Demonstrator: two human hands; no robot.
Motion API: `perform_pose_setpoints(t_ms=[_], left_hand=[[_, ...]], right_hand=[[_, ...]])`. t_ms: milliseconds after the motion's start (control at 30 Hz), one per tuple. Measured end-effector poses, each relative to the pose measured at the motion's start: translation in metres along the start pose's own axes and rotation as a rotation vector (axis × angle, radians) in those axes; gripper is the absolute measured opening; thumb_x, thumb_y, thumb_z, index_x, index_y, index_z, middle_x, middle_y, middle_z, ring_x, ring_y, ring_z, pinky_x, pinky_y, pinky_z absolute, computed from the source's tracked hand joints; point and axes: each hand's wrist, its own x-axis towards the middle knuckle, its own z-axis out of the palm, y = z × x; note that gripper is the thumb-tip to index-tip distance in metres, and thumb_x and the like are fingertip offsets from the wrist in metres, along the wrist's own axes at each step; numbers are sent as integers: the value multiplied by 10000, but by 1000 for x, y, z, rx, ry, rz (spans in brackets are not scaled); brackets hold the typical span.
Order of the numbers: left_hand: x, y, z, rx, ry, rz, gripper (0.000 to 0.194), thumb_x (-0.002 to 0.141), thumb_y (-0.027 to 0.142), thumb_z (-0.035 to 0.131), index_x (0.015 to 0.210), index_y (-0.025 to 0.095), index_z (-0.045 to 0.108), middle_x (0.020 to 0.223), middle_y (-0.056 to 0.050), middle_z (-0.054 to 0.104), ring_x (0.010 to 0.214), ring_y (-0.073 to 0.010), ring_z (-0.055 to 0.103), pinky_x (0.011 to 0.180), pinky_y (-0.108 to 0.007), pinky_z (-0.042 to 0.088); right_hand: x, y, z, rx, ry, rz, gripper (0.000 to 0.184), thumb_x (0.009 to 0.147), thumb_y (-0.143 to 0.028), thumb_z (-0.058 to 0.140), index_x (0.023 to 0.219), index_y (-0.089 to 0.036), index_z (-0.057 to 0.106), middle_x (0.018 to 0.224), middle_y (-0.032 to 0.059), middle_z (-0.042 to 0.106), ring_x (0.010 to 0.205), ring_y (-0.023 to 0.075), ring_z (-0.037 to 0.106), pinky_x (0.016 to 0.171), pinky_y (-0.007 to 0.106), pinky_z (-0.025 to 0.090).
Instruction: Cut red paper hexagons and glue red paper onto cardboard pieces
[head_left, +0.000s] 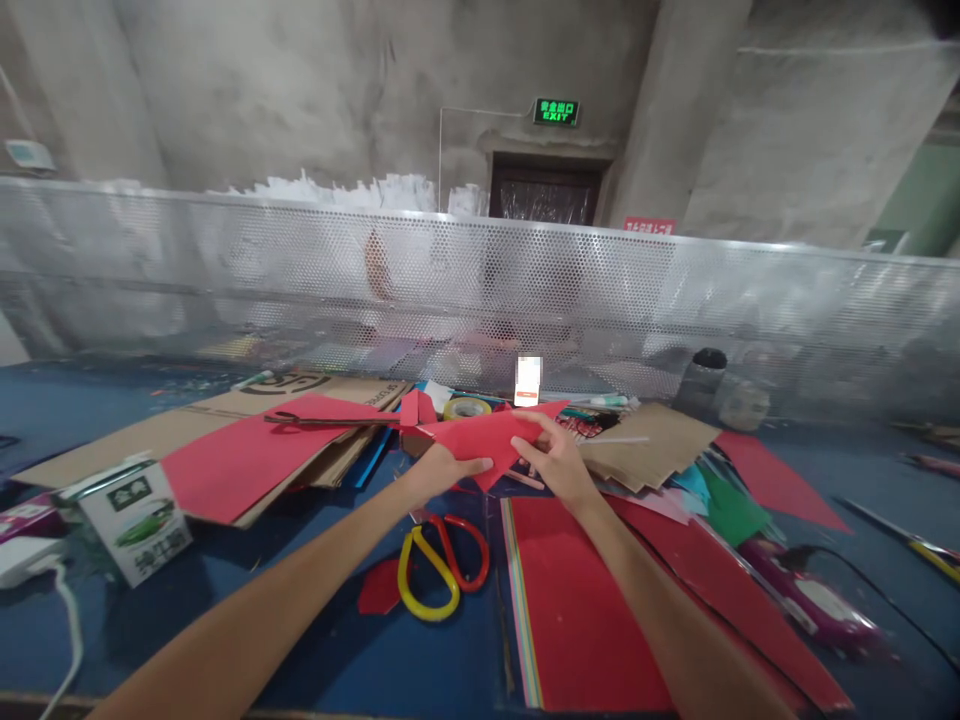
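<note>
A piece of red paper (480, 443), with pointed corners at its right end and bottom, is held up above the table between both hands. My left hand (441, 470) grips its lower left side, thumb on the front face and the other fingers hidden behind. On the right side my right hand (551, 455) pinches the paper between thumb and fingers. Scissors (444, 565) with one yellow and one red handle lie below the hands. Beside them rests a small red paper piece (379, 587). A red folded paper shape (416, 412) stands just behind my left hand.
A stack of coloured paper (585, 610), red on top, lies at front right. Brown cardboard (645, 440) and a dark bottle (703, 380) are behind it. At left are a milk carton (142, 520) and red paper (255, 455). A perforated metal screen (337, 270) borders the table's back.
</note>
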Motion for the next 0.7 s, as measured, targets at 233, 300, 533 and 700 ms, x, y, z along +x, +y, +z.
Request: perform_pose_setpoints(t_ms=[233,300,533,700], left_hand=[[4,0,-2,-143,24,-19,472,676,348,922,1058,134,748,954,-120,783,855,-249,727,765,-346,588],[5,-3,-3,-155,3,-80,408,675,372,919,931,109,743,777,-89,752,723,-221,706,669,-309,563],[4,1,-1,-171,27,-101,458,630,366,942,942,127,709,710,-23,716,618,-159,654,608,-262,521],[3,6,-2,-171,-7,-124,482,639,333,935,999,139,680,755,-17,724,607,-132,634,603,-240,504]], right_hand=[[-3,-9,4,53,63,7,400,794,-341,752,1176,-229,709,621,-28,614,523,165,573,461,293,522],[-4,-11,4,70,78,9,387,787,-334,755,1156,-228,704,692,-3,667,562,181,614,479,308,541],[-4,-13,4,69,73,-4,360,773,-303,728,1124,-232,687,940,40,745,729,211,698,558,324,594],[-5,-12,5,74,97,-48,371,754,-266,718,1121,-234,677,1128,55,728,941,224,710,746,347,625]])
